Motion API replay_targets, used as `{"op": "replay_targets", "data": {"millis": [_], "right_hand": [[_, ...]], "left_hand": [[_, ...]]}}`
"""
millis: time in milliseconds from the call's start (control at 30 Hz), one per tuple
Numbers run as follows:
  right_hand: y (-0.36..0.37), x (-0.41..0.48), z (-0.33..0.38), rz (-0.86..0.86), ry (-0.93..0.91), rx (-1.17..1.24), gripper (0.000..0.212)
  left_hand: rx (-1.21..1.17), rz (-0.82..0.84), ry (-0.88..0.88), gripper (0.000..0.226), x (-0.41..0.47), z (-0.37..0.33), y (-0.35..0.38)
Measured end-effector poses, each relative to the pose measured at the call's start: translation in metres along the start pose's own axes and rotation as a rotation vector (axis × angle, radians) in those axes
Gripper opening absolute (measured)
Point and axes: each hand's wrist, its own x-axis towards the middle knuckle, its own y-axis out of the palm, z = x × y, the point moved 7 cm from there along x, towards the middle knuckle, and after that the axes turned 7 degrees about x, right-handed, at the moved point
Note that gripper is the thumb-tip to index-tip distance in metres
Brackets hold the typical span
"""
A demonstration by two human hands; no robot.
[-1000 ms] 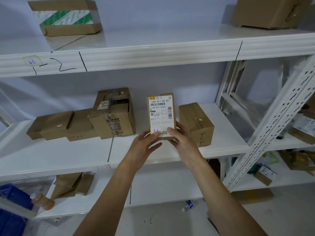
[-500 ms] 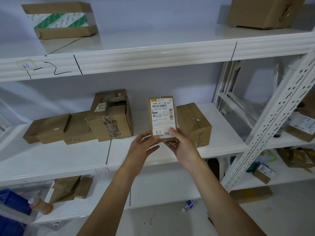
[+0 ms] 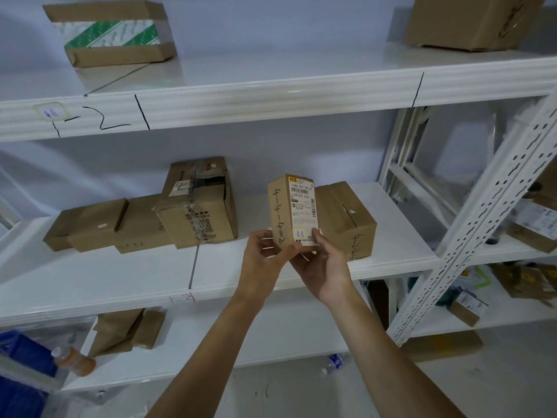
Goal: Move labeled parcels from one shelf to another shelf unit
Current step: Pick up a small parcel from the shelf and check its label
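In the head view both hands, left hand and right hand, pinch only the bottom of the upright labeled parcel above the middle shelf, so it may tip and fall.

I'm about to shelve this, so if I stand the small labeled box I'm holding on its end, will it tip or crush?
The small labeled box looks rigid: its edges stay straight under both hands' fingertip grip. It is probably light, since the left hand and right hand hold only its bottom. Tall and narrow, it may tip on end; flat seems safer.
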Motion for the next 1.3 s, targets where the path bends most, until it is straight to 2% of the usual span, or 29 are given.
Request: {"op": "replay_targets", "data": {"millis": [167, 367, 500, 600, 733, 833, 1000, 1167, 1300], "right_hand": [[0.005, 0.001, 0.015, -0.034, -0.113, -0.321, 0.03], [0.025, -0.01, 0.022, -0.132, -0.426, -0.744, 0.047], [0.038, -0.023, 0.017, -0.148, -0.589, -0.857, 0.06], [0.043, -0.029, 0.011, -0.124, -0.657, -0.898, 0.063], [0.044, -0.029, 0.01, -0.092, -0.634, -0.903, 0.06], [0.04, -0.026, 0.012, -0.087, -0.551, -0.911, 0.057], [0.035, -0.021, 0.019, -0.036, -0.413, -0.897, 0.047], [0.037, -0.018, 0.023, 0.0, -0.341, -0.894, 0.067], [0.045, -0.02, 0.026, 0.053, -0.356, -0.895, 0.052]], "left_hand": [[-0.164, 0.095, -0.093, 0.04, 0.004, 0.015, -0.007], [-0.355, 0.165, -0.204, 0.029, 0.006, 0.023, 0.002], [-0.455, 0.184, -0.265, 0.049, 0.009, 0.028, 0.006], [-0.473, 0.198, -0.249, 0.044, 0.008, 0.028, 0.005], [-0.46, 0.201, -0.227, 0.038, 0.008, 0.029, 0.0], [-0.38, 0.158, -0.192, 0.043, 0.01, 0.03, -0.008], [-0.295, 0.089, -0.104, 0.035, 0.01, 0.028, -0.021], [-0.205, 0.033, -0.017, 0.038, 0.006, 0.015, -0.028], [-0.15, 0.008, 0.055, 0.038, 0.002, 0.001, -0.03]]}}
